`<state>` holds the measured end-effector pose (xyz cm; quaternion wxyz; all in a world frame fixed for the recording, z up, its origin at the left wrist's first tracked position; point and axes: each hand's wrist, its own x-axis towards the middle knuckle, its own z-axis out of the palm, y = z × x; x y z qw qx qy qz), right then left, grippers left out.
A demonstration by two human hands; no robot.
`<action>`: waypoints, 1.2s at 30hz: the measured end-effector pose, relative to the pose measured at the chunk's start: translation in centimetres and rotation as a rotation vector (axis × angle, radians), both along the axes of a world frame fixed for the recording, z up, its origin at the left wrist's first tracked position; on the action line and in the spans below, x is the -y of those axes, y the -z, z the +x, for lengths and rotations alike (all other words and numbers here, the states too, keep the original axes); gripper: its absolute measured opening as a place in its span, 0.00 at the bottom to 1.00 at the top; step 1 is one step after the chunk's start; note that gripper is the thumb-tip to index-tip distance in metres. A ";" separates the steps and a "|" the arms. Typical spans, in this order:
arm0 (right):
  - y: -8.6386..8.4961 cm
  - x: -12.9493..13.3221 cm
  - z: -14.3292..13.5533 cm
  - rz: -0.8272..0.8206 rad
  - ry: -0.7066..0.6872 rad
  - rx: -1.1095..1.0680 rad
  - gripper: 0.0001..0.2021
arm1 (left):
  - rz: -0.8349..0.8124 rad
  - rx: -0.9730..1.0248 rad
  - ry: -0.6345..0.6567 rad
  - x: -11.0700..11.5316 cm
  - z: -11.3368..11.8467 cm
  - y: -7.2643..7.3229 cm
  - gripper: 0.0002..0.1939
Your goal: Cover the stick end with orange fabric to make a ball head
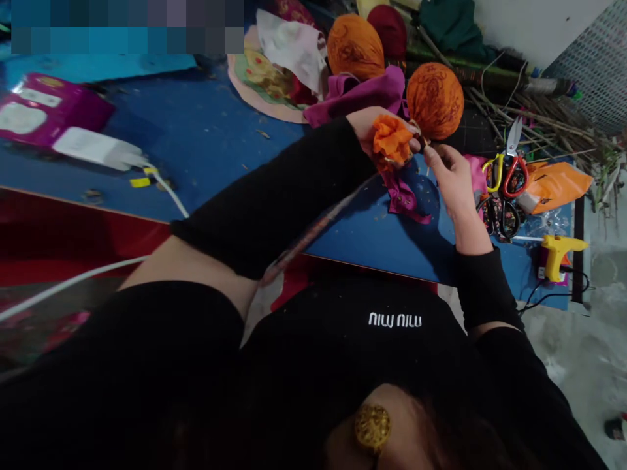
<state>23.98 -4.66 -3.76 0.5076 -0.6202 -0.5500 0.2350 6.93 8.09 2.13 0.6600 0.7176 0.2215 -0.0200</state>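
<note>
An orange cloth-covered ball [435, 101] with dark printed patterns is held sideways above the blue table. My left hand [363, 127] is closed round its gathered neck, and the loose ruffled cloth end [392, 138] puffs out over the fingers. Close by on the right, my right hand [453, 176] pinches a thin pale string [426, 141] at the neck; its far end is too small to make out. Below both hands lies a purple cloth scrap [405, 199]. Another orange cloth ball [355, 46] rests behind, beside a dark red one [387, 32].
On the right of the blue table [215, 130] lie scissors with red and yellow handles [509, 156], black-handled scissors [499, 215], an orange packet [558, 186] and a yellow glue gun [556, 254]. A power strip [95, 147] and purple box [51, 111] sit left. Sticks [553, 124] pile behind.
</note>
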 end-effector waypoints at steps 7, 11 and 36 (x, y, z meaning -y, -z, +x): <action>-0.9 0.2 -0.6 0.080 0.024 0.018 0.20 | -0.174 0.028 -0.051 0.5 0.4 3.6 0.33; -2.6 1.4 -2.5 0.237 0.083 0.084 0.16 | -0.195 0.030 -0.090 1.9 0.1 3.7 0.33; -4.3 1.5 -5.4 0.065 0.195 -0.631 0.26 | -0.459 0.126 -0.774 7.2 3.3 5.2 0.26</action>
